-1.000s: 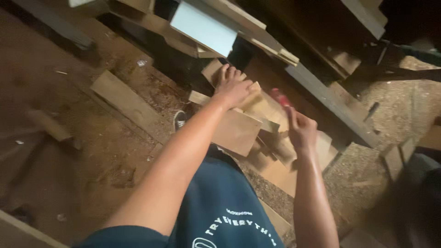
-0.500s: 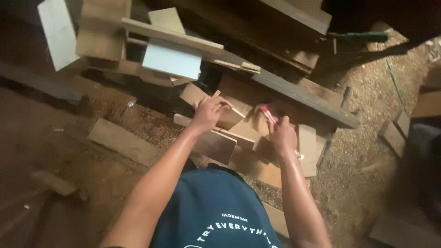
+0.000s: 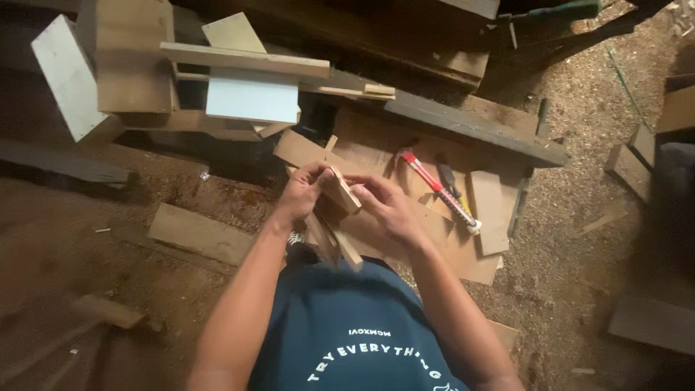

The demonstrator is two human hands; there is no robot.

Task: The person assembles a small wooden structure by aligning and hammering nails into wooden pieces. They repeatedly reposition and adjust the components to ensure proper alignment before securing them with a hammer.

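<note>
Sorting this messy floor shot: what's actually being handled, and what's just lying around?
In hand:
left hand
right hand
small wood piece, gripped by both

Lying about:
red-handled utility knife
pale board
loose plank
sawdust floor

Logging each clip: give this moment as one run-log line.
left hand: holds small wood piece | right hand: on same piece | red utility knife: lying on boards, untouched

Both forearms extend forward, bare, converging. Left hand [image 3: 302, 190] curled, fingertips pinched toward the thumb. Right hand [image 3: 387, 205] just beside it, fingers bent, tips nearly meeting the left's.
</note>
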